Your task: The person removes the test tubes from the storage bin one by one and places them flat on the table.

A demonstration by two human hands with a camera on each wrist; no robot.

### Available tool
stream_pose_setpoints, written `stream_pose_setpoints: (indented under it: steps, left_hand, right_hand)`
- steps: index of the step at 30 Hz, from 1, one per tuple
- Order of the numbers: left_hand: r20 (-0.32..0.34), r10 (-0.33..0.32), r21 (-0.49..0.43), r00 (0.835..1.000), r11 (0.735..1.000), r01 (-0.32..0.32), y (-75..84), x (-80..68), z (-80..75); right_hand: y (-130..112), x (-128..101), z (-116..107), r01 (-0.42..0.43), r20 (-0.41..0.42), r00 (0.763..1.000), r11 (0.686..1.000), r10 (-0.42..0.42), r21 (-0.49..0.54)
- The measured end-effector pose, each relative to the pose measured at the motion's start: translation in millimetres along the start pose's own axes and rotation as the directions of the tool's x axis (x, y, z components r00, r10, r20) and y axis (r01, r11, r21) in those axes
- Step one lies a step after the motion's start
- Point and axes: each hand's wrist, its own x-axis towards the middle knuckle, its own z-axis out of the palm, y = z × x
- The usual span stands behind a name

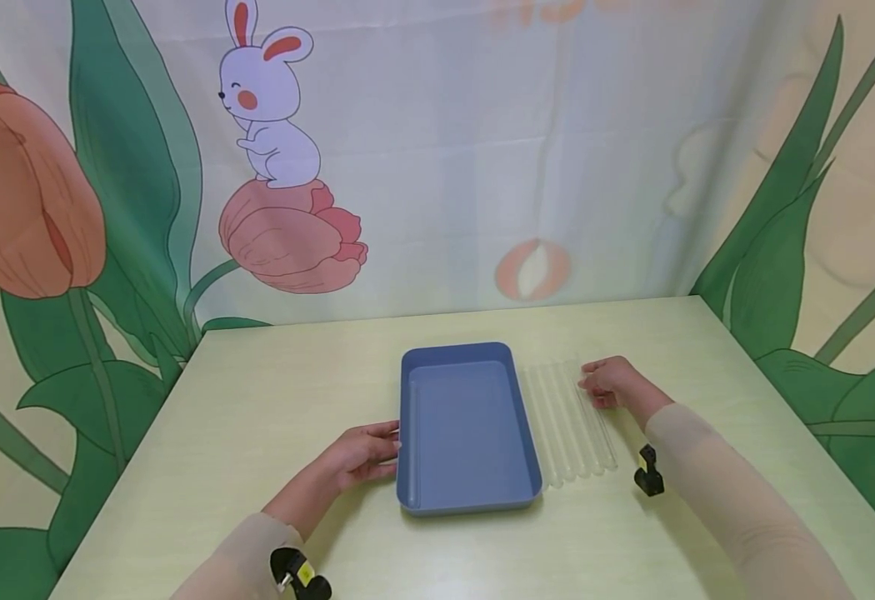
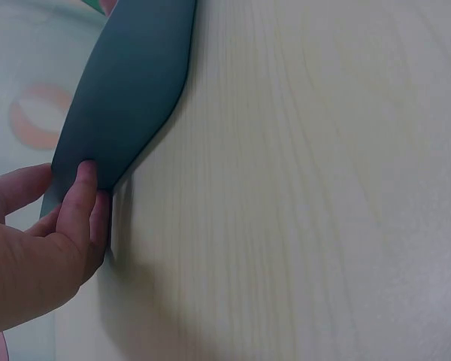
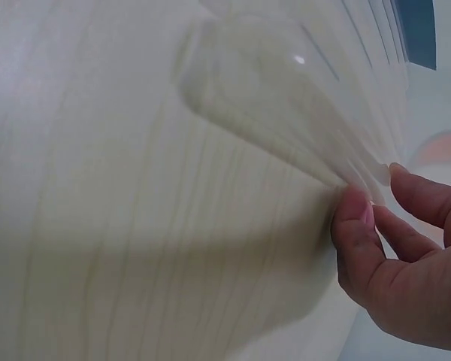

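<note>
The blue tray (image 1: 467,429) sits in the middle of the pale table (image 1: 272,400), and you can see its bare floor. Your left hand (image 1: 358,457) is at its left wall. In the left wrist view your fingers (image 2: 79,199) lie fairly straight, pressing on the outside of that wall. Your thumb is cut off there.

Just to the right of the tray lies a row of clear tubes (image 1: 568,421), side by side. They are see-through and hard to count. Your right hand (image 1: 606,382) touches the far end of the outer tube. In the right wrist view your fingertips (image 3: 353,214) touch that end, but you cannot tell if they pinch it.

Behind the table hangs a curtain with a bunny (image 1: 268,104).
</note>
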Motion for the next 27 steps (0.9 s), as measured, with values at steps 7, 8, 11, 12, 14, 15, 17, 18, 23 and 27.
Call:
stream_pose_setpoints:
  steps: [7,8,11,12,14,15,17,18,23,27]
  left_hand:
    - [0.011,0.003,-0.006,1.000,1.000,-0.003,-0.7,-0.1,0.4]
    - [0.010,0.002,-0.006,1.000,1.000,-0.002,-0.9,0.2,0.1]
    - [0.005,0.002,-0.006,1.000,1.000,-0.002,-1.1,1.1,-0.4]
    - [0.001,0.000,-0.006,1.000,1.000,0.000,-1.1,1.3,-0.6]
    - [-0.005,-0.005,-0.007,1.000,1.000,0.005,-1.3,1.7,-0.8]
    - [-0.007,-0.009,-0.007,1.000,1.000,0.009,-1.3,1.8,-0.8]
    - [-0.008,-0.014,-0.004,1.000,1.000,0.014,-1.9,2.1,-1.2]
    - [-0.012,-0.019,-0.004,1.000,1.000,0.019,-2.0,2.1,-0.9]
    - [-0.008,-0.019,-0.002,1.000,1.000,0.019,-2.1,1.5,-0.3]
    - [-0.009,-0.013,0.002,1.000,1.000,0.013,-0.3,1.2,-0.2]
  right_hand:
    - [1.6,1.3,1.6,0.015,-0.009,1.000,1.000,-0.016,-0.022]
    - [1.8,2.0,1.8,0.017,-0.013,1.000,0.999,-0.018,-0.028]
    - [1.8,3.6,2.2,0.021,-0.025,0.999,0.999,-0.022,-0.046]
    - [1.9,4.0,2.5,0.023,-0.028,0.999,0.998,-0.025,-0.050]
    - [2.1,4.5,2.6,0.027,-0.033,0.999,0.998,-0.028,-0.055]
    - [2.3,4.5,2.8,0.031,-0.030,0.999,0.998,-0.032,-0.056]
    - [3.1,4.6,3.1,0.038,-0.023,0.999,0.998,-0.040,-0.053]
    - [3.1,4.6,3.6,0.034,-0.026,0.999,0.998,-0.035,-0.046]
    - [2.5,5.2,4.0,-0.001,-0.044,0.999,1.000,-0.001,-0.026]
    - [1.3,4.6,1.2,-0.019,-0.053,0.998,0.999,0.016,-0.044]
